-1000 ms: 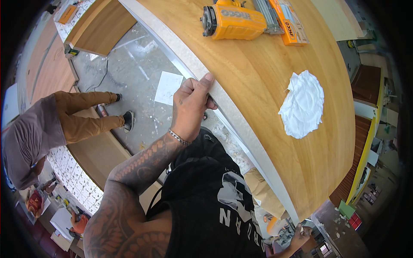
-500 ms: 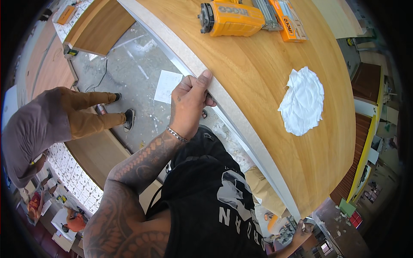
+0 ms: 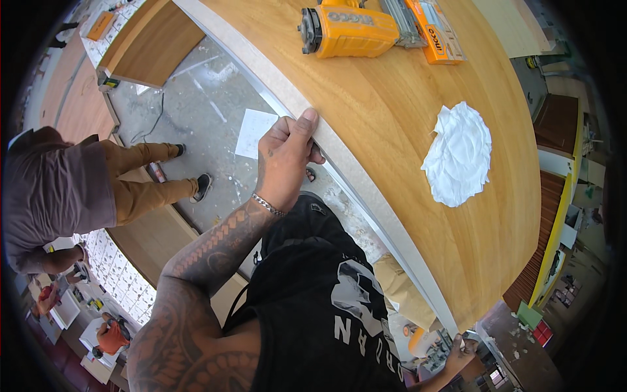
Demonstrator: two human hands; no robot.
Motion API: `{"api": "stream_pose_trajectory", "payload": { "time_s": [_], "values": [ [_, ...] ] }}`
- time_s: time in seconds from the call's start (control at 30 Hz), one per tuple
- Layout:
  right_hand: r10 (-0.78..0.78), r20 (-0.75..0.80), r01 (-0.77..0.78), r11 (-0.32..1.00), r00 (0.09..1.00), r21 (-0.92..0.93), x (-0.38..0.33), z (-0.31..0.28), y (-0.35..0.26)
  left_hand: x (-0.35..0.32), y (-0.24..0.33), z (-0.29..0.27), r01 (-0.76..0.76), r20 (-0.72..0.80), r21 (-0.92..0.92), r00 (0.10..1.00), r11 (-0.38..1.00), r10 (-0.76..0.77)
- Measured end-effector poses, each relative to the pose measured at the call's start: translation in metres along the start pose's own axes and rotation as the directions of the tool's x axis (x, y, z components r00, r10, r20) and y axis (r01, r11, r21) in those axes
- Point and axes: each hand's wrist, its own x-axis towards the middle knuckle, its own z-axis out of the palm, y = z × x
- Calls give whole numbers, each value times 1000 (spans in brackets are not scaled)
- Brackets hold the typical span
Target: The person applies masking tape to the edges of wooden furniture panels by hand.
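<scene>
A large wood-grain panel (image 3: 392, 111) with a pale strip along its edge (image 3: 346, 153) reaches from the top to the lower right. My left hand (image 3: 287, 150) is closed on that edge, thumb on the top face and fingers curled beneath. Low at the right, my right hand (image 3: 461, 353) grips the panel's near corner; its fingers are small and partly hidden. On the panel lie an orange nail gun (image 3: 359, 31), an orange box (image 3: 436, 32) beside its magazine, and a crumpled white cloth or paper (image 3: 458, 155). Neither hand touches these.
At the left a co-worker in a dark shirt and brown trousers (image 3: 62, 189) bends over a patterned board (image 3: 121, 274). A white sheet (image 3: 255, 134) lies on the stained concrete floor (image 3: 209, 98), near a thin black cable (image 3: 161, 108). A wooden cabinet part (image 3: 153, 42) stands at the upper left.
The co-worker at the left has shifted, and an arm now reaches over the patterned board. My hands keep their places on the panel, and the things on it lie as before.
</scene>
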Motion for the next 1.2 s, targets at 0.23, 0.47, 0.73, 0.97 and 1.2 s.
{"api": "stream_pose_trajectory", "payload": {
  "time_s": [0.23, 0.47, 0.73, 0.97, 1.2],
  "values": [
    [-27, -17, 27, 999, 999, -20, -6, 6, -1, 61, 13, -20, -152, -222, 129, 959, 980, 178],
    [80, -22, -80, 997, 997, 14, -2, 16, -3, 184, 100, -81, -332, -279, 127, 892, 935, 355],
    [40, -29, -36, 992, 999, 123, 5, 13, 3, 199, 123, -91, -266, -223, 121, 932, 956, 287],
    [-79, -44, 80, 996, 996, 25, 11, 8, 1, 61, 44, -26, -88, -153, 173, 982, 981, 115],
    [-52, -64, 50, 998, 997, -29, 26, 8, -10, -51, -21, 25, 91, -56, -98, 994, 991, -97]
  ]
}}
